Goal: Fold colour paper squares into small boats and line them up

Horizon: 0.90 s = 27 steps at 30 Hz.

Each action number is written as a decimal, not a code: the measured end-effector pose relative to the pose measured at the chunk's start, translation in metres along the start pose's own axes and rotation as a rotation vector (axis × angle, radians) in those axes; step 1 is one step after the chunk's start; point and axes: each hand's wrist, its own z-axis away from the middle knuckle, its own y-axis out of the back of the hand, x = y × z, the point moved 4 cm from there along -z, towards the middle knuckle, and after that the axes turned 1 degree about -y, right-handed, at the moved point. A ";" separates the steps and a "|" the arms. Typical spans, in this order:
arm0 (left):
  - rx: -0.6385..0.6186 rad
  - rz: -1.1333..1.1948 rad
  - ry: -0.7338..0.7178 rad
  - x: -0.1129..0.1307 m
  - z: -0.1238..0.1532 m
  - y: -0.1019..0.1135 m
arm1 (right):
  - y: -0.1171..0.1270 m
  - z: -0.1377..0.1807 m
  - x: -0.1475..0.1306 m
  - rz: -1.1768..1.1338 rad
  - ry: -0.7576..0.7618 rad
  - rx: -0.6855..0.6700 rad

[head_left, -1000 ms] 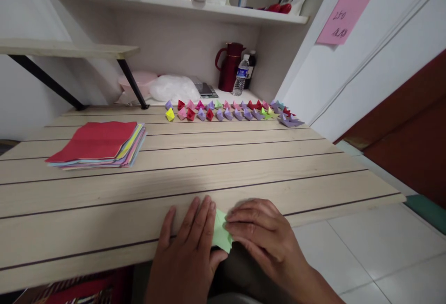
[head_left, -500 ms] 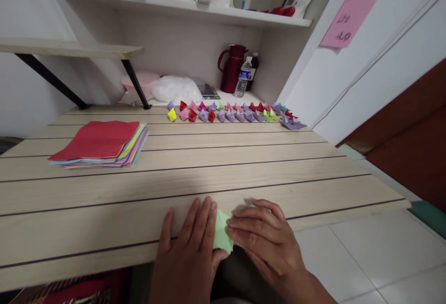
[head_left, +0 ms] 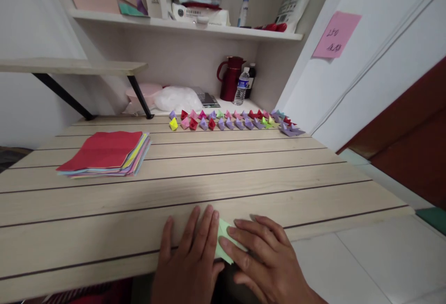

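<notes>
A folded piece of light green paper (head_left: 225, 243) lies at the table's front edge, its corner reaching over the edge. My left hand (head_left: 190, 253) rests flat, fingers stretched out, with the index finger along the paper's left side and the thumb beside its lower corner. My right hand (head_left: 261, 253) lies across the right part of the paper, fingertips pressing on its top and the thumb apart below. Both hands cover parts of the paper, so its full shape is hidden.
A stack of coloured paper sheets (head_left: 108, 150), red on top, lies at the left. Two rows of small folded paper boats (head_left: 230, 124) line the table's back. Behind stand a dark red jug (head_left: 231, 81) and a water bottle (head_left: 241, 88). A raised shelf (head_left: 76, 67) stands at left.
My right hand's fingers have slid left over the green paper and now cover more of it. My left hand stays on the paper's left side. The view has tilted up slightly.
</notes>
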 end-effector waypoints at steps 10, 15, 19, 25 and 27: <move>0.138 -0.030 -0.057 -0.014 0.009 0.007 | 0.010 -0.016 -0.002 -0.024 -0.006 0.016; 0.004 -0.029 -0.128 -0.001 0.000 0.004 | 0.004 -0.004 -0.004 -0.004 -0.010 -0.005; -0.024 -0.044 -0.061 -0.004 -0.004 0.008 | 0.003 0.003 -0.005 -0.046 -0.063 -0.069; -0.007 -0.072 -0.179 -0.008 -0.007 0.017 | 0.018 -0.015 0.002 -0.326 -0.228 -0.214; -0.008 -0.069 -0.175 -0.009 -0.009 0.017 | 0.022 -0.024 0.009 -0.424 -0.278 -0.215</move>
